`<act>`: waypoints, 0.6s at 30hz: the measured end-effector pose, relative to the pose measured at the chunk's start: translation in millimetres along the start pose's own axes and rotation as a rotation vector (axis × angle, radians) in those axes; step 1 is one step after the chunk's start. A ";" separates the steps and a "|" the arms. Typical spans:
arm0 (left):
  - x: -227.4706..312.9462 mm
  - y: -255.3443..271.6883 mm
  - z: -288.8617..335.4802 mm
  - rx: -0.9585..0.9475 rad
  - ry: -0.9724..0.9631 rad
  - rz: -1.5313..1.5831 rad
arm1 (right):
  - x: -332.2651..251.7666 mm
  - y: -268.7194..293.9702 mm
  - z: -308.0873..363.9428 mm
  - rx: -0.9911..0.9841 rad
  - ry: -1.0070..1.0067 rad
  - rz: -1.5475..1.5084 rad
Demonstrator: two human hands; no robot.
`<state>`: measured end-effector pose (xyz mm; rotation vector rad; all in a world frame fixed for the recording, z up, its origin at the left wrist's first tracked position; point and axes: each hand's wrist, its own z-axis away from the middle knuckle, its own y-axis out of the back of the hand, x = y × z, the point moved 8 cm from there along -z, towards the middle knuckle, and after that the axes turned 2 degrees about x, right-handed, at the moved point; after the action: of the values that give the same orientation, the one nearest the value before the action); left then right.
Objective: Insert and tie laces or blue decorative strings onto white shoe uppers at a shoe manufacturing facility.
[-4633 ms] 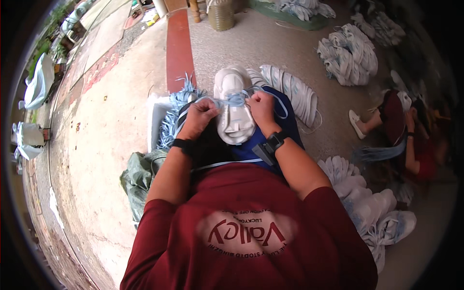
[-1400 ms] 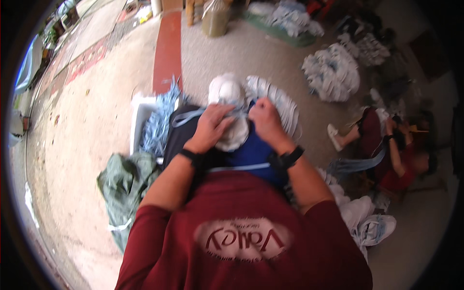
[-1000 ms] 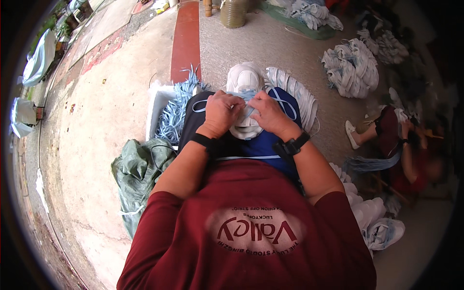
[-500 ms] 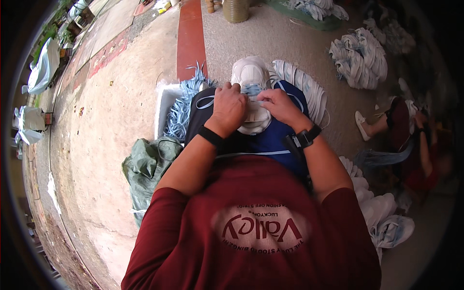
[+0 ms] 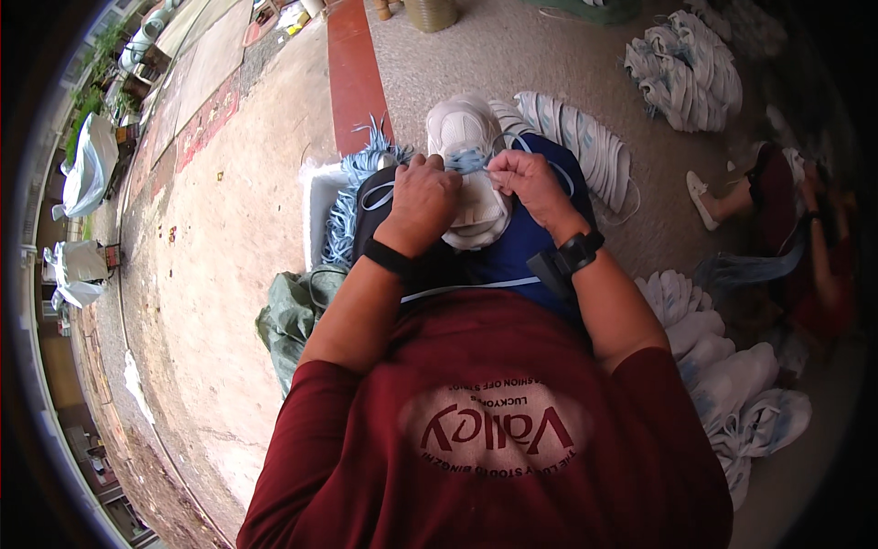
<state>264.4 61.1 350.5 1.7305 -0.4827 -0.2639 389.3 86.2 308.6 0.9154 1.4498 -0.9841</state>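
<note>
While we thread, centre of the frame: the white shoe (image 5: 468,174) lies on our lap, toe pointing to the top.
Left hand (image 5: 422,197): pinched on the light blue lace (image 5: 466,161), knuckles resting on the shoe.
Right hand (image 5: 529,181): pinched on the same lace, close beside the left.
Doing it well: we should keep the lace flat, pull both sides evenly, and steady the shoe.
Shoe's look: chunky pale sole, clean white upper; which eyelet we are at, probably mid-row, is hidden.
Nearby: a bundle of blue laces (image 5: 352,197) left of centre, finished shoes (image 5: 585,146) upper right.
</note>
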 end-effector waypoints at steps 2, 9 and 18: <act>1.4 2.3 -2.2 0.056 -0.028 0.057 | 3.3 1.6 -0.9 0.005 0.011 -0.022; -7.0 -4.7 -2.6 0.219 -0.076 0.208 | 11.8 4.2 1.4 0.051 -0.039 -0.234; 4.1 -3.7 -2.9 0.281 -0.040 0.120 | 15.3 6.0 4.6 0.143 -0.061 -0.311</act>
<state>270.0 62.4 347.8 1.9624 -0.6762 -0.1504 395.1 84.3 292.6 0.7669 1.5127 -1.3480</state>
